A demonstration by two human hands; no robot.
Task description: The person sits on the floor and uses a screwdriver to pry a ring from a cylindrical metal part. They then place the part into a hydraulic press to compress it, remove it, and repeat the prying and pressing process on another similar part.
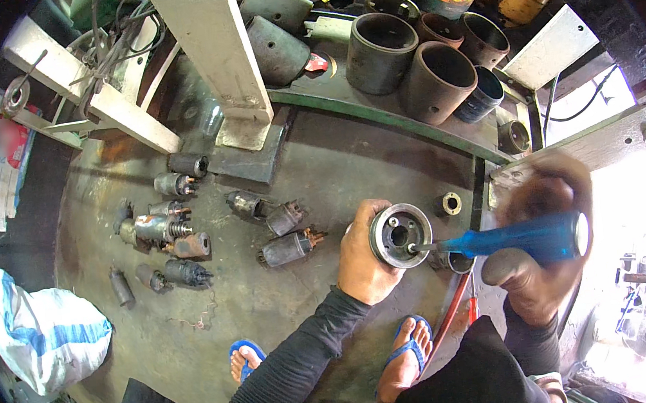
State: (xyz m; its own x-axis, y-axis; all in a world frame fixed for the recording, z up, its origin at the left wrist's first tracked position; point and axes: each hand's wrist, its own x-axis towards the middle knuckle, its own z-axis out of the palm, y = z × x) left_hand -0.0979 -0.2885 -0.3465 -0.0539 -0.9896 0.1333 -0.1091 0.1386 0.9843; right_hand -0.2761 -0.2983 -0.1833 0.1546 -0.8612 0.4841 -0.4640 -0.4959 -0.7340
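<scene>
My left hand point(365, 261) is closed around a round metal cylinder point(418, 227), its recessed end face and centre hole turned to the right. A screwdriver point(516, 240) with a translucent blue handle lies nearly level, its tip against a small hole in that face. Around the handle is my right hand point(548, 280), thumb below and fingers above. Motion smears those fingers, so their hold on the handle is unclear. Just beyond the cylinder stands a small metal ring point(450, 204) on the floor; another cylindrical part point(455, 261) is partly hidden beneath the screwdriver.
Several used solenoid-like parts point(288, 248) lie on the floor at left and centre. Large metal sleeves point(380, 50) stand on a green-edged bench point(410, 133) ahead. A white post point(226, 62) rises beside it. At far left sits a white-and-blue sack point(38, 334); a red bar point(452, 310) lies near my right foot.
</scene>
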